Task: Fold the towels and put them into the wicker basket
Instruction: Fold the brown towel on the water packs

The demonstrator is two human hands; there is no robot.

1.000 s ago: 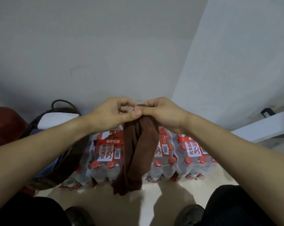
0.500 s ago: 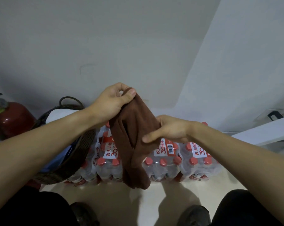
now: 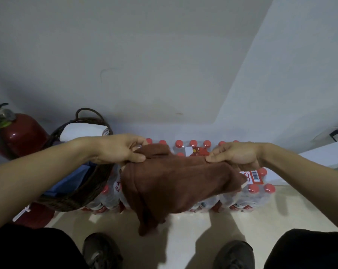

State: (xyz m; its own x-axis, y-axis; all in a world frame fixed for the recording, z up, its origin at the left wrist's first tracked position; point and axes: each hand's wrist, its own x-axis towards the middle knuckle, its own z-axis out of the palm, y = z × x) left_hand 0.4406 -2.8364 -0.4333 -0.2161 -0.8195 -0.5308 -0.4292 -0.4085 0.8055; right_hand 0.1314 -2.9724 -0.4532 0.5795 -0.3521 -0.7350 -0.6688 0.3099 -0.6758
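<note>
step: folding | change: brown towel (image 3: 175,183) went from hanging bunched to spread | left hand (image 3: 119,150), right hand (image 3: 236,155) each pinched top edge | wicker basket (image 3: 82,193) next

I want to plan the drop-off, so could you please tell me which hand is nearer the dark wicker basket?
Left. The left hand grips the brown towel right beside the dark wicker basket; the right hand holds the far end.

A brown towel (image 3: 175,183) hangs in the air, stretched by its top edge above packs of bottled water, one corner drooping toward the floor. At left a dark wicker basket (image 3: 80,193) holds a folded white towel (image 3: 82,131) and blue cloth (image 3: 67,181).
</note>
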